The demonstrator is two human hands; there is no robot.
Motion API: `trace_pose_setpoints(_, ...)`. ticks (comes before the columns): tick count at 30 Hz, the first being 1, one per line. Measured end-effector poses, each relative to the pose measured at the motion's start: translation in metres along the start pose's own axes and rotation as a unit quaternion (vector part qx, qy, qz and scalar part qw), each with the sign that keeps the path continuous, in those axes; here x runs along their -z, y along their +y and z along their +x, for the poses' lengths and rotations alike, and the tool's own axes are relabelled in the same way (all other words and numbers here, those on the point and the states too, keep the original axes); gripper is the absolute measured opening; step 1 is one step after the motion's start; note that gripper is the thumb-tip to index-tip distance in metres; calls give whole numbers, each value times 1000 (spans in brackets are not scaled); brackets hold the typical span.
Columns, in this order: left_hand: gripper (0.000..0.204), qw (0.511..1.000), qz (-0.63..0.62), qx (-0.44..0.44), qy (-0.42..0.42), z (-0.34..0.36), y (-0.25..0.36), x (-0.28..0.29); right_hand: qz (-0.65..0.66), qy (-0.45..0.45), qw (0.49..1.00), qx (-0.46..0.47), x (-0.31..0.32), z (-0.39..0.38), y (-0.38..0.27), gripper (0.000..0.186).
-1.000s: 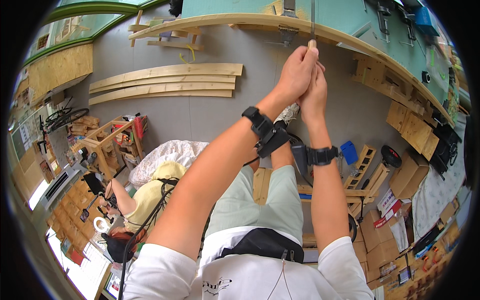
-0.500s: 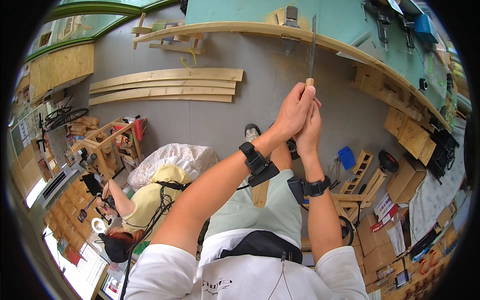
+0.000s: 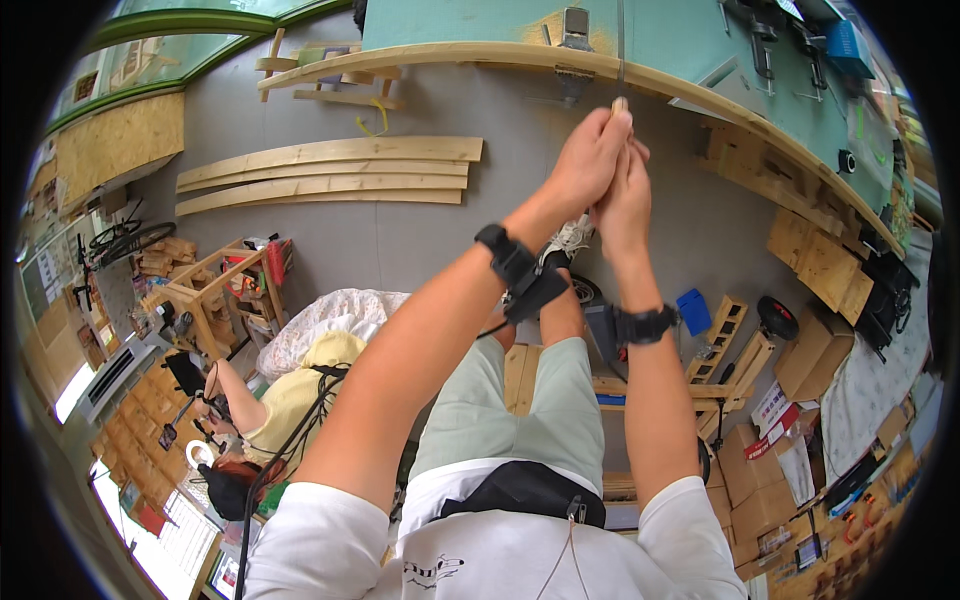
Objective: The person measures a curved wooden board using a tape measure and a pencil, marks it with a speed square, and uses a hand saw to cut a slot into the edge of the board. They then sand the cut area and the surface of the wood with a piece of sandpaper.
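Handsaw (image 3: 620, 45): thin, straight metal blade, smooth pale wooden handle with a rounded section, one of each, lying directly ahead of the grip. Grip clenched on the handle: left hand (image 3: 588, 155) and right hand (image 3: 627, 195) wrapped together, fingers overlapping, only the handle's front end showing beyond them. Blade runs away from the fists across one long, pale timber board (image 3: 480, 53), narrow and bowed by the lens; whether the teeth touch the wood, cannot tell. Just left of the blade, one grey metal clamp (image 3: 574, 30), blocky, set over the board. Beyond it, a flat teal worktop (image 3: 680, 50) with a powdery yellowish patch near the clamp. Ahead and right of the grip, two black metal bar clamps, nearer one (image 3: 764, 50) slim and long. Behind the grip, two black wrist straps, left (image 3: 510, 258) and right (image 3: 645, 325), each with a boxy module. Left of the grip, on the smooth grey floor (image 3: 520, 120), at least three straight-grained planks (image 3: 330, 153), stacked unevenly. Farther back left, one heap of crumpled, patterned white cloth (image 3: 320, 318), with one other person in a yellow top nearby. Behind and right, one blue plastic piece (image 3: 692, 311), flat and angular.
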State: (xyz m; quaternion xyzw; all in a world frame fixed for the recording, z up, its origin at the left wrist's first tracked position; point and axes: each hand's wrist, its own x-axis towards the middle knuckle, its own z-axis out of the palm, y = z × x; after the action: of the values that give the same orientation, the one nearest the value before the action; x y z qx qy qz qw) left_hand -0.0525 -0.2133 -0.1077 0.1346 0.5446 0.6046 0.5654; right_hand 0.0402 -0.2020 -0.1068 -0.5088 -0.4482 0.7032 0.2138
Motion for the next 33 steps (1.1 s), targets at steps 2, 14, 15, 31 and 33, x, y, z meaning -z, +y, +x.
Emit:
trace_pose_setpoints(2,33,999,2,41,-9,11,17,-4,-33,-32,999,0,8,18,-3,48)
trace_pose_setpoints(14,34,996,-10,81,-35,3,15,6,-40,13,999,18,-6,19,-5,42)
trace_pose_setpoints(15,34,995,-23,86,-41,1,13,7,-40,12,999,14,-5,8,2,42)
trace_pose_setpoints(31,37,996,-27,84,-21,7,16,9,-28,11,999,-12,-7,6,-16,41)
trace_pose_setpoints(33,37,995,-10,103,-13,25,32,9,-26,3,1000,-16,-14,22,-30,43)
